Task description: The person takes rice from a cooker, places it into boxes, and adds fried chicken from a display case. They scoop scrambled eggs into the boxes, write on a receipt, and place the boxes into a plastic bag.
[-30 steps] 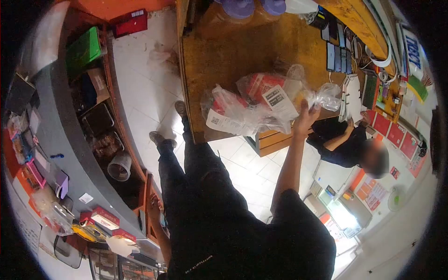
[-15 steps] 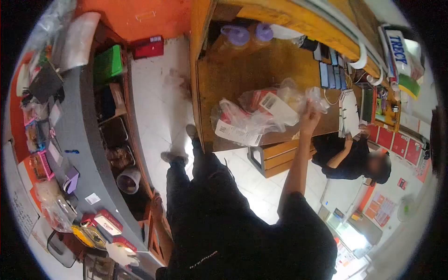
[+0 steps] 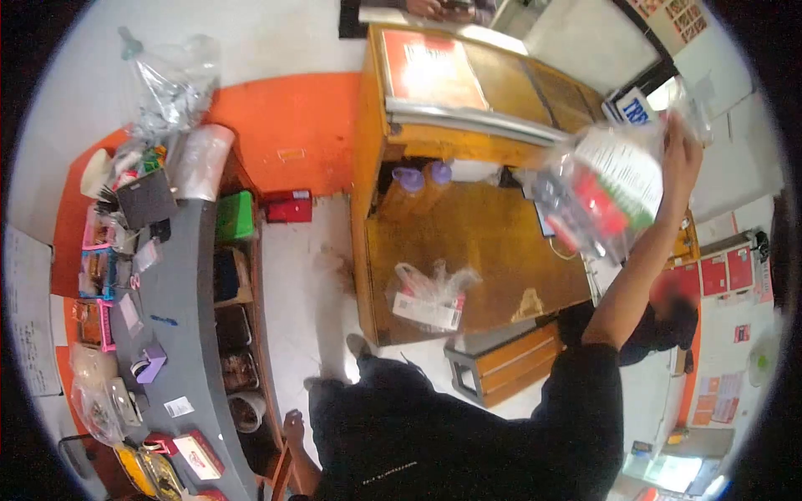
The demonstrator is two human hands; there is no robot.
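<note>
Raised above the right part of the wooden table (image 3: 476, 242), my right hand (image 3: 683, 163) grips the top of a clear plastic bag (image 3: 597, 196). Red and dark contents and a large white printed paper show through the bag, which is blurred. A second clear plastic bag (image 3: 430, 292) with a white printed label rests near the table's front left edge. Low beside the dark shelving, my left hand (image 3: 293, 427) hangs with loosely bent fingers and nothing visible in it.
A grey counter (image 3: 196, 334) on the left carries baskets, bags and boxes. Purple-lidded bottles (image 3: 409, 179) stand at the table's back. A wooden bench (image 3: 510, 363) is beyond the table, near a person in dark clothing (image 3: 668, 330). Another person's hands (image 3: 434, 8) show at the top.
My right hand has lifted one plastic bag off the table, up and to the right. The other bag stays on the table. The view has tilted upward.
</note>
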